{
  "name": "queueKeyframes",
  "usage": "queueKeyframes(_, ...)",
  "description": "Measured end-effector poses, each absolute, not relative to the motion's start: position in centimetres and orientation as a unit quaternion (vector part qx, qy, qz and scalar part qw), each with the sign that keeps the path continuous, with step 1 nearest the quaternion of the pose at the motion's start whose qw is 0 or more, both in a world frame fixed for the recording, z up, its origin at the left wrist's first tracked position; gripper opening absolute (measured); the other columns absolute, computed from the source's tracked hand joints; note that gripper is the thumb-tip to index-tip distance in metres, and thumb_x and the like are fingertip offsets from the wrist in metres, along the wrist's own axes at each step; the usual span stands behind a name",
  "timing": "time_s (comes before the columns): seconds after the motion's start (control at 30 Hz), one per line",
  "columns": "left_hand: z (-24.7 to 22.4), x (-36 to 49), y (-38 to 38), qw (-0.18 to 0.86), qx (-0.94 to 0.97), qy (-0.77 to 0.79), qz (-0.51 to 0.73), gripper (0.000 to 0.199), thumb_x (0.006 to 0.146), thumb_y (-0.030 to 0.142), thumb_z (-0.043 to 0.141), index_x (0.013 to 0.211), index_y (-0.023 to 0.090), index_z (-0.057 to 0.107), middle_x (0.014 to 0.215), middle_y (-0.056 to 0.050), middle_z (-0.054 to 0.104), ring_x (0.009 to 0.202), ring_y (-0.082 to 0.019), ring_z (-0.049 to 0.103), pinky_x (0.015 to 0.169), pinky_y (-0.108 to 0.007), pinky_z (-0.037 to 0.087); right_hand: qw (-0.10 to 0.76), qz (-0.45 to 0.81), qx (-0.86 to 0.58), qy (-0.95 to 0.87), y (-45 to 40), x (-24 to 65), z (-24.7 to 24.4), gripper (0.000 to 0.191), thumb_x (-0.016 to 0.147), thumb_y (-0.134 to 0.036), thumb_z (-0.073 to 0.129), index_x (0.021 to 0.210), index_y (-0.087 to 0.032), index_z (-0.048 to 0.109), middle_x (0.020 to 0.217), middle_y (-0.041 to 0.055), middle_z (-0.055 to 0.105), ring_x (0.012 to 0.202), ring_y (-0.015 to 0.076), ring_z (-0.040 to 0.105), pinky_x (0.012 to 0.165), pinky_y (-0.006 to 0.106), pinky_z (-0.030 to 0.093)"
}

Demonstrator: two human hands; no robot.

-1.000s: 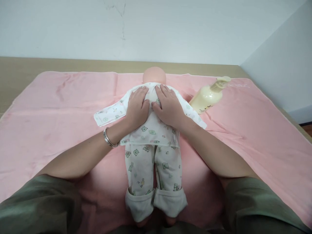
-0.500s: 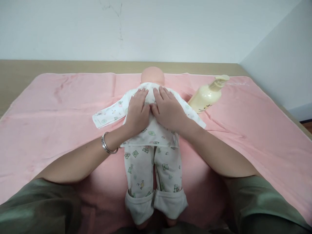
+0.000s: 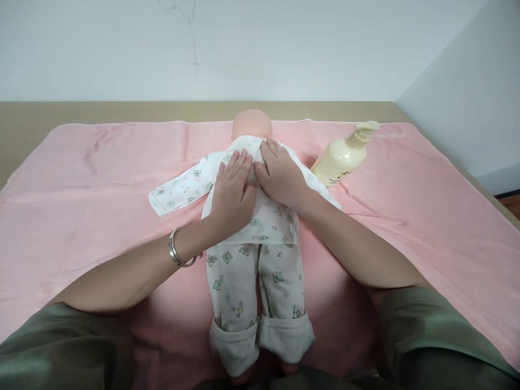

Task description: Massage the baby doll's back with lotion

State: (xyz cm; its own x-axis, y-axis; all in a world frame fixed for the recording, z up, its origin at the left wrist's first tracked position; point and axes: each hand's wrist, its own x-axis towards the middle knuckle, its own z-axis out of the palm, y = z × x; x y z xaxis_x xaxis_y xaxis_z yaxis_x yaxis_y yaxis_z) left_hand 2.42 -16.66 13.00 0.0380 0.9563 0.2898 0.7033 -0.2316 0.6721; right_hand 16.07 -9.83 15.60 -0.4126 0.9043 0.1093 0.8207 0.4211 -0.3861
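Note:
A baby doll (image 3: pixel 252 123) lies face down, its head away from me, dressed in a white printed top (image 3: pixel 266 225) and matching trousers (image 3: pixel 280 279) with turned-up cuffs. My left hand (image 3: pixel 233 189) rests flat on the left side of its back, fingers stretched forward. On the right upper back lies my right hand (image 3: pixel 280 170), also flat, its fingertips near the collar. Neither hand grips anything. The doll's face is hidden, and its sleeves spread out to both sides.
Under the doll is a pink cloth (image 3: pixel 101 184) on a wooden table (image 3: pixel 134 110). To the right of the doll a cream pump bottle (image 3: pixel 343 157) lies tilted on the cloth, beside the right sleeve. A pale wall (image 3: pixel 284 49) stands behind the table.
My left hand has slid slightly back toward me, while my right hand has shifted a little forward toward the collar. The view has moved slightly.

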Motion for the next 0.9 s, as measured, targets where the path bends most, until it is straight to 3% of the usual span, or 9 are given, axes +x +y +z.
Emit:
queueKeyframes(0.23, 13.5, 1.0, -14.0, 0.26, 0.59, 0.637, 0.422, 0.064, 0.083, 0.013, 0.046, 0.146, 0.016, 0.055, 0.161, -0.007, 0.045, 0.156, -0.024, 0.033, 0.135, -0.044, 0.02, 0.154, 0.025, -0.505, -0.849, -14.2, 15.1, 15.4, 0.061, 0.104, -0.03, 0.033, 0.153, 0.005, 0.038, 0.159, 0.0266, 0.042, 0.152, 0.0353, 0.037, 0.127, 0.052, 0.031)
queueKeyframes(0.37, 13.4, 0.8, -13.5, 0.247, 0.586, 0.64, 0.431, 0.061, 0.085, 0.013, 0.044, 0.145, 0.014, 0.055, 0.16, -0.009, 0.047, 0.154, -0.024, 0.037, 0.134, -0.043, 0.023, 0.163, -0.003, -0.475, -0.864, -15.4, 14.9, 15.4, 0.057, 0.104, -0.028, 0.032, 0.151, 0.002, 0.044, 0.156, 0.0263, 0.046, 0.15, 0.0359, 0.04, 0.125, 0.053, 0.035)
queueKeyframes(0.63, 12.9, 2.1, -16.0, 0.141, 0.71, 0.603, 0.335, 0.06, 0.093, 0.021, 0.038, 0.152, 0.014, 0.045, 0.166, -0.012, 0.037, 0.16, -0.028, 0.023, 0.133, -0.055, 0.013, 0.203, 0.094, -0.473, -0.852, -10.1, 15.9, 14.7, 0.06, 0.098, -0.026, 0.036, 0.151, 0.0, 0.044, 0.16, 0.0187, 0.045, 0.153, 0.0281, 0.037, 0.13, 0.046, 0.029)
queueKeyframes(0.77, 13.3, 1.6, -15.4, 0.167, 0.713, 0.606, 0.312, 0.064, 0.091, 0.021, 0.039, 0.155, 0.016, 0.041, 0.168, -0.01, 0.032, 0.161, -0.027, 0.02, 0.133, -0.055, 0.011, 0.204, 0.075, -0.472, -0.854, -10.6, 15.7, 14.6, 0.059, 0.1, -0.026, 0.033, 0.151, 0.001, 0.044, 0.159, 0.02, 0.045, 0.153, 0.0285, 0.038, 0.13, 0.046, 0.028)
queueKeyframes(0.9, 13.2, 0.5, -13.5, 0.209, 0.681, 0.617, 0.333, 0.064, 0.09, 0.023, 0.039, 0.154, 0.018, 0.042, 0.168, -0.007, 0.033, 0.161, -0.027, 0.02, 0.134, -0.052, 0.01, 0.17, 0.008, -0.491, -0.854, -13.6, 15.2, 15.2, 0.057, 0.103, -0.027, 0.033, 0.15, 0.004, 0.044, 0.153, 0.0262, 0.05, 0.147, 0.0341, 0.045, 0.124, 0.049, 0.035)
